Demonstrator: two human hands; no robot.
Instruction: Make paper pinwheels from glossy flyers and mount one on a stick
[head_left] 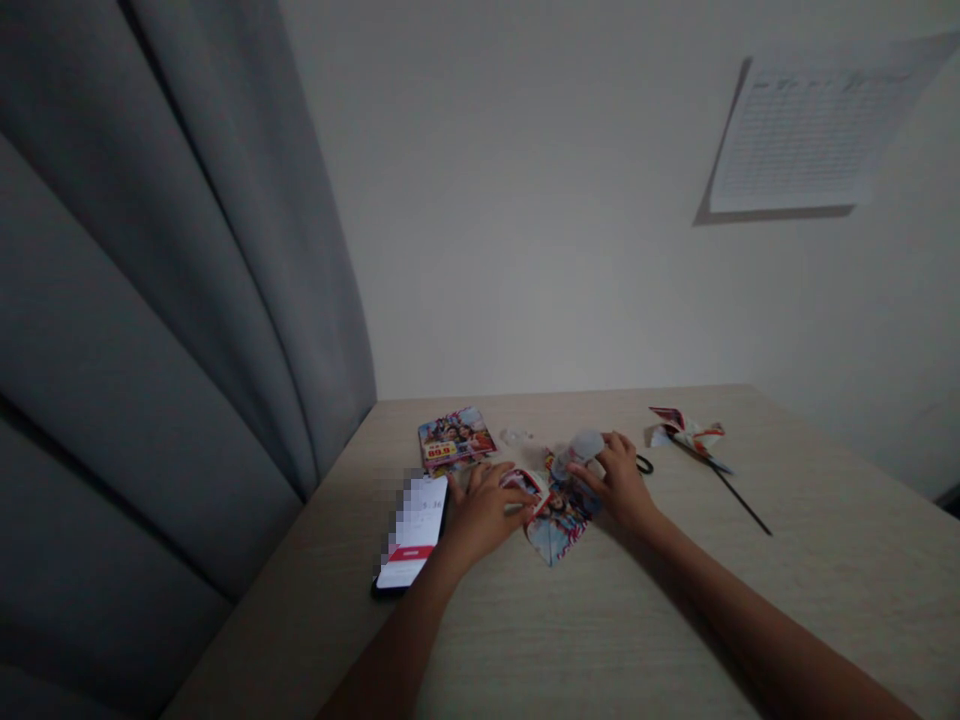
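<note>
A square of colourful printed paper (559, 525) lies on the table, cut and with a corner curled inward. My left hand (484, 510) holds the curled flap near its left side, thumb and fingers partly spread over it. In my right hand (622, 480) is a small translucent bottle (581, 452), tilted over the paper's upper part. Its tip is hidden against the paper. Just behind the right hand shows a black scissors handle (644, 464).
A phone (411, 540) with a lit screen lies left of my left hand. Behind it are printed leaflets (456, 437) and a small clear item (515, 436). At right lies a paper pinwheel (694, 432) with a dark stick (739, 497). A grey curtain (225, 250) borders the table's left side.
</note>
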